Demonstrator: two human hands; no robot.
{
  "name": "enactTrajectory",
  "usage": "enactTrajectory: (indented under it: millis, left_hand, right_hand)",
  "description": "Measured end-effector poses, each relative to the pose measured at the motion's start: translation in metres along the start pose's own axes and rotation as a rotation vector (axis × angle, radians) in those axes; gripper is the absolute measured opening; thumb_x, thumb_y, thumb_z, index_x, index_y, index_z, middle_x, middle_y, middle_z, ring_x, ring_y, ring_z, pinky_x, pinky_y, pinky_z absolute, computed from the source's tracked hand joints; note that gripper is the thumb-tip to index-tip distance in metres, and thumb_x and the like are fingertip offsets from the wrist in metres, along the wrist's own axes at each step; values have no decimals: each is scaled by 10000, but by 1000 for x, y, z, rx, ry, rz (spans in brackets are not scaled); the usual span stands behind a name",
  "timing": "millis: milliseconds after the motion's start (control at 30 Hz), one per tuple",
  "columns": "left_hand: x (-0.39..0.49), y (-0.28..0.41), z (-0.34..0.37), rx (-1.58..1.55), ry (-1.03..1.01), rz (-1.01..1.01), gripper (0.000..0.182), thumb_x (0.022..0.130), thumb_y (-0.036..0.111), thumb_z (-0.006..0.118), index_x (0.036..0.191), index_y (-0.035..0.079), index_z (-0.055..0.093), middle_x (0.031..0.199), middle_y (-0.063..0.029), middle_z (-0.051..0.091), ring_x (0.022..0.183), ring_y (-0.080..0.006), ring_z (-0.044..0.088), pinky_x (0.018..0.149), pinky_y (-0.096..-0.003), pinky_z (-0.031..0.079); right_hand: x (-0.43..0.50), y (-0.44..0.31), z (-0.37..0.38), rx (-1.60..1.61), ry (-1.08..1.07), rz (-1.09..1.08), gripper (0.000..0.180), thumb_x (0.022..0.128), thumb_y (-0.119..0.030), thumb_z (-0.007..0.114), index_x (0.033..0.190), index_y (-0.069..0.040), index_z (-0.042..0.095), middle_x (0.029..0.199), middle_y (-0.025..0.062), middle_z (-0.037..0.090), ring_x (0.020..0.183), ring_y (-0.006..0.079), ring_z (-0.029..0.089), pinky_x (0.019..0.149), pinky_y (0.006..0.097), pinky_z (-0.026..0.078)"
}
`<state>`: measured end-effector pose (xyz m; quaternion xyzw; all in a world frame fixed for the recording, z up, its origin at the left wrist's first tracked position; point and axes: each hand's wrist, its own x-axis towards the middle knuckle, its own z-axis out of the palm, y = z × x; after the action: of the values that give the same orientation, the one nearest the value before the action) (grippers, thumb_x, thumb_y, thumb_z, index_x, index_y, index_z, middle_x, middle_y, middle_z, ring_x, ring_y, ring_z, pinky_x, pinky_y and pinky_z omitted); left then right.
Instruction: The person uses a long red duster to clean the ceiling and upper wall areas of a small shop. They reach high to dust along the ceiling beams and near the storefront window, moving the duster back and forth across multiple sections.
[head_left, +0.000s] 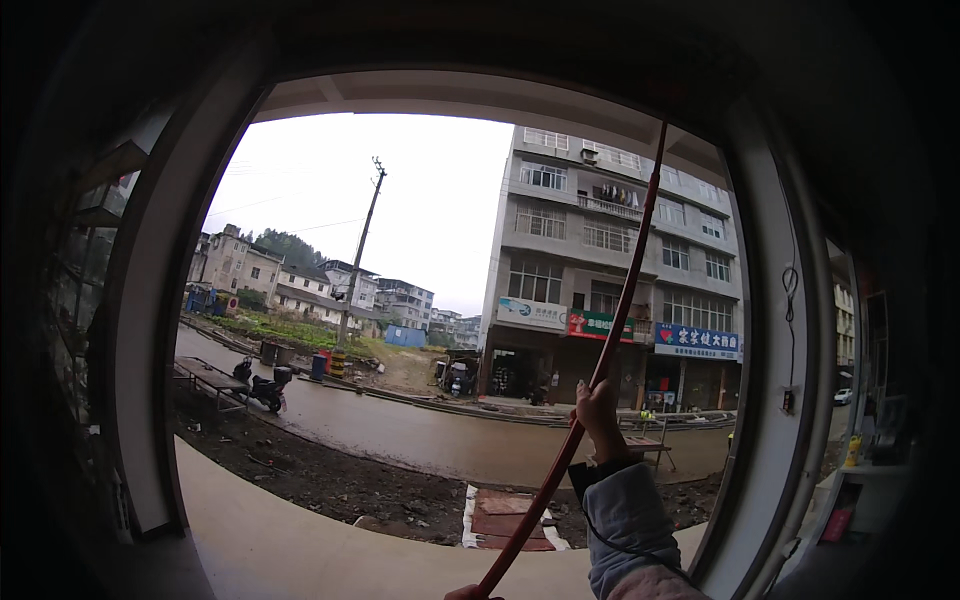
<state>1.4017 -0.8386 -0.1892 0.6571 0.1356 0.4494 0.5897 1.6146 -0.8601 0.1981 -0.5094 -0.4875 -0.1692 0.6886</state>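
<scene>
A long reddish-brown pole (546, 487) slants up from the bottom of the head view to the top of the doorway. A thicker joint (652, 180) shows on its upper part. My right hand (598, 415) is wrapped around the pole near mid-length, arm raised, in a grey-blue sleeve (630, 510). Lower down, at the picture's bottom edge, my left hand (466, 593) closes on the pole's lower part; only a little of that hand shows. The pole's upper end meets the dark upper edge of the opening, and its tip cannot be made out.
Pale door posts (150, 420) frame the wide opening. Beyond the light floor (300, 532) lie dark soil (337, 480) and reddish boards (510, 517). A motor scooter (266, 386) stands by a low table (214, 379). A cable (789, 300) hangs on the right post. Shop-fronted buildings (592, 217) rise across the wet road.
</scene>
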Motion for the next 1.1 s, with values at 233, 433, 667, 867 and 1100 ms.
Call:
enactTrajectory:
  millis: [233,433,667,867,1100]
  left_hand:
    - [-47,35,-105,52,14,-70,190,846,153,644,691,72,572,565,34,504,473,-73,452,398,-248,358]
    - [-113,26,-195,49,120,-196,204,848,163,631,680,71,560,549,42,475,442,-68,422,362,-250,318]
    - [-183,19,-240,39,342,-292,227,845,160,622,645,83,548,538,52,453,409,-65,391,333,-252,279]
    - [-158,103,-226,21,505,-111,236,864,149,610,643,92,548,495,29,471,384,-82,413,339,-259,313]
    - [-130,180,-222,34,690,71,314,890,150,574,583,107,521,433,1,461,327,-116,406,312,-276,303]
  right_hand:
    - [-64,-54,136,-158,18,-265,305,850,-97,560,962,102,358,667,259,534,619,437,589,501,459,466]
    - [-147,-126,220,-251,-3,-420,440,849,-143,569,1070,146,324,732,300,546,686,449,596,562,472,483]
    - [-213,-195,316,-93,-477,-234,635,843,-172,550,1216,213,209,748,284,602,674,413,628,562,450,515]
    - [-195,-255,428,53,-595,-396,428,819,-176,595,1037,130,390,732,261,612,702,399,639,570,445,520]
    - [-181,-325,487,74,-783,-231,277,809,-179,599,979,38,571,956,255,637,928,392,625,765,450,514]
